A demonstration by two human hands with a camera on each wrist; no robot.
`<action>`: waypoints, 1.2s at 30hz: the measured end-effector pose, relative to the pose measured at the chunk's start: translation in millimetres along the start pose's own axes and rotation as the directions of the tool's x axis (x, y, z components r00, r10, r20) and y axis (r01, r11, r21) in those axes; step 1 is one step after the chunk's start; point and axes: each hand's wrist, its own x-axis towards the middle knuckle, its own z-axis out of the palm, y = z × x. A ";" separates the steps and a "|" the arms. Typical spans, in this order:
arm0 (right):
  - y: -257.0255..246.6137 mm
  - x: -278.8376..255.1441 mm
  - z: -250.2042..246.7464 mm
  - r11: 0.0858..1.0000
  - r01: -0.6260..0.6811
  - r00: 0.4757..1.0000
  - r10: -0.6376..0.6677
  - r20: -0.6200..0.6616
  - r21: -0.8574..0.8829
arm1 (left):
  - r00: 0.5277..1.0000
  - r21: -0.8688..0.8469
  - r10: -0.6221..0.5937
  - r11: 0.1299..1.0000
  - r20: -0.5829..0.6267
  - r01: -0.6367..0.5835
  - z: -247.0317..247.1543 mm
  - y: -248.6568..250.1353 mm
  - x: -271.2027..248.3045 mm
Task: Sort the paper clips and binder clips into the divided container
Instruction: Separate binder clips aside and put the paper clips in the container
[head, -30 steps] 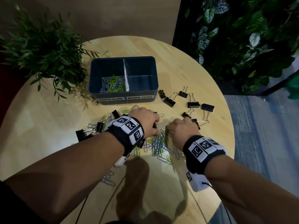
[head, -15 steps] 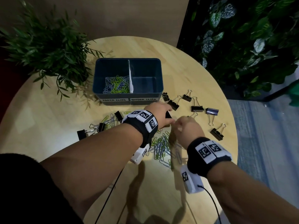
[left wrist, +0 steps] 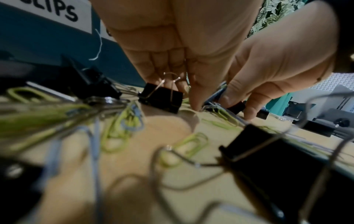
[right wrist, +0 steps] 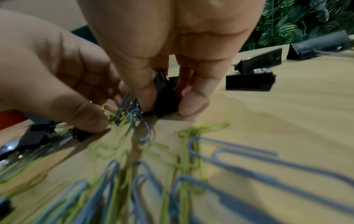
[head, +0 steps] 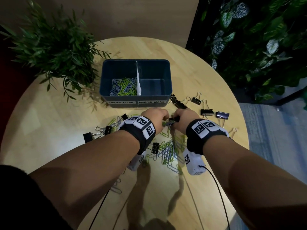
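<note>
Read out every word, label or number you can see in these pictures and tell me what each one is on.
"PAPER CLIPS": white label on the front wall of the dark blue divided plastic container, under the left compartment.
"BINDER CLIPS": white label on the same wall, under the right compartment.
"CLIPS": end of a label in the left wrist view.
Black-and-white square marker patterns on the wristbands: no readable text.

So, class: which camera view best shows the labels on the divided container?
The head view: both labels on the divided container read whole, PAPER CLIPS and BINDER CLIPS. The left wrist view catches only one label's end, "LIPS". The right wrist view shows none.
</note>
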 end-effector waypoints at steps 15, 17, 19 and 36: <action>5.1 -16.7 -27.1 0.977 0.127 0.990 -0.115 -0.079 0.174 | 0.999 -0.049 0.031 0.998 -0.031 -0.033 -3.6 14.4 -8.0; 6.4 -17.3 -25.9 0.978 0.119 0.991 -0.105 -0.086 0.172 | 0.998 -0.063 0.008 0.998 -0.058 -0.012 -3.1 14.8 -9.6; 8.9 -16.4 -22.4 0.977 0.093 0.993 -0.076 -0.095 0.192 | 0.993 -0.117 -0.011 0.993 -0.114 -0.003 -2.9 14.2 -11.6; 25.2 0.2 -12.5 0.890 -0.086 0.946 0.213 -0.242 0.449 | 0.979 -0.245 -0.124 0.966 -0.161 0.083 -8.0 -7.9 -25.2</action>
